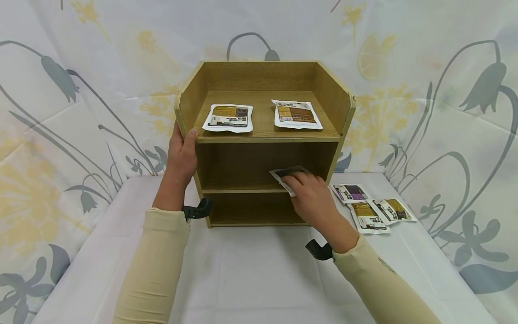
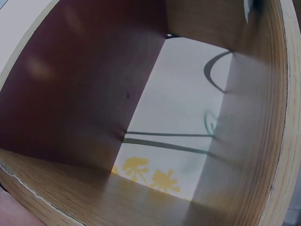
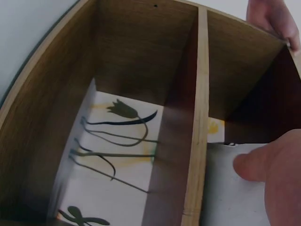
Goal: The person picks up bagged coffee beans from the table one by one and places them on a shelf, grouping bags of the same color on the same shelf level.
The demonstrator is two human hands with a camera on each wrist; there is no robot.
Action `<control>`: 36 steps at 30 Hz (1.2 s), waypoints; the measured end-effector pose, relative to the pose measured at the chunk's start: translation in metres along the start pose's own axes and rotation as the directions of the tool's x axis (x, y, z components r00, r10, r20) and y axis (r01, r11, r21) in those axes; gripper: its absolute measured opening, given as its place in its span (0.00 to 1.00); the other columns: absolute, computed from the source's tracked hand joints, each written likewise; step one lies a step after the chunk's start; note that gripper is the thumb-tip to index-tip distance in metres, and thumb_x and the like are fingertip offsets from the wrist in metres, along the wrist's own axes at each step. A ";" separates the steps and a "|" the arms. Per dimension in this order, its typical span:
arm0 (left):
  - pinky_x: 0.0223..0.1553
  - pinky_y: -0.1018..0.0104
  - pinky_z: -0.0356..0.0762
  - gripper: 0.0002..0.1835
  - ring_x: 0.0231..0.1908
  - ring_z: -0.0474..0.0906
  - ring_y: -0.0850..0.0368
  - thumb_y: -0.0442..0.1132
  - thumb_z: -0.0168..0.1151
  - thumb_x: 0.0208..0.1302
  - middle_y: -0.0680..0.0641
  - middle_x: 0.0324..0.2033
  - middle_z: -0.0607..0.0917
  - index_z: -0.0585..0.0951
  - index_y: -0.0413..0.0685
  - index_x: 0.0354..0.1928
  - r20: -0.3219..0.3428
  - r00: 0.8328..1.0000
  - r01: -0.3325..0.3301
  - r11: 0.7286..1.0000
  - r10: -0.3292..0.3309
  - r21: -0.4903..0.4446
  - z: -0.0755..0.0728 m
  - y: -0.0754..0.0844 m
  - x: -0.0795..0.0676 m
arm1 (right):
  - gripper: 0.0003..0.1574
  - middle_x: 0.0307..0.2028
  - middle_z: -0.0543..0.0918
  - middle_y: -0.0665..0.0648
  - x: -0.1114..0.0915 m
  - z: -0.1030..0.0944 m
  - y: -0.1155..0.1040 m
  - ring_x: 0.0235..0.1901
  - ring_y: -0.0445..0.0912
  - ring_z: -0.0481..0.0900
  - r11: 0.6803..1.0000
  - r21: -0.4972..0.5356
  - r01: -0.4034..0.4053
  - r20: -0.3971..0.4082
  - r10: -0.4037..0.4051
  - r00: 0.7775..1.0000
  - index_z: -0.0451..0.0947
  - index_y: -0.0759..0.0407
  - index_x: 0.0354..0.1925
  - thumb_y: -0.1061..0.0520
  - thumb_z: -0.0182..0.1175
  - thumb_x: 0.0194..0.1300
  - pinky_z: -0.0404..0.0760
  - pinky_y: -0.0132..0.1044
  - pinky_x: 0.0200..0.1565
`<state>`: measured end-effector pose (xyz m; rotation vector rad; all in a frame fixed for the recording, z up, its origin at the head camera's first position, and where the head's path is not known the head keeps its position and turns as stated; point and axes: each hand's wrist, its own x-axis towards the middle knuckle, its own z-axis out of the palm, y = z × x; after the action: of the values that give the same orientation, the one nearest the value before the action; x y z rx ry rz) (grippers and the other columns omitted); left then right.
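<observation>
A small wooden shelf unit [image 1: 267, 190] stands on the covered table. My left hand [image 1: 182, 155] grips its left side panel near the top board, thumb in front; part of that hand [image 3: 273, 21] shows at the upper right in the right wrist view. In my right hand [image 1: 313, 200], a flat white-edged packet [image 1: 280, 174] is pinched at the opening of the middle compartment, toward the right. The right wrist view has my thumb [image 3: 277, 174] lying over the packet's pale face [image 3: 230, 188]. My other right fingers are hidden there.
Two packets lie apart on the top board: a left packet [image 1: 228, 118] and a right packet [image 1: 297, 114]. Right of the unit, a purple-labelled packet [image 1: 350, 193] and two yellow-brown ones [image 1: 367, 218] overlap on the white tablecloth [image 1: 259, 279]. Floral fabric [image 1: 121, 67] hangs behind.
</observation>
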<state>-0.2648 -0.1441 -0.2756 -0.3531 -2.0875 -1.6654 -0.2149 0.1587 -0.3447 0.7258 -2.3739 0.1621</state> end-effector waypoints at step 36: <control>0.71 0.50 0.52 0.29 0.69 0.58 0.52 0.47 0.39 0.75 0.45 0.68 0.64 0.52 0.58 0.75 -0.010 0.999 0.036 0.999 -0.036 0.001 0.001 0.000 -0.001 | 0.35 0.70 0.65 0.60 0.039 0.034 -0.001 0.71 0.59 0.60 0.954 0.009 -0.301 0.321 0.282 0.904 0.63 0.55 0.71 0.41 0.48 0.72 0.59 0.63 0.66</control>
<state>-0.2642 -0.1431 -0.2761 -0.3081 -2.0992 -1.6836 -0.2576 0.1301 -0.3475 0.4413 -2.7908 0.2597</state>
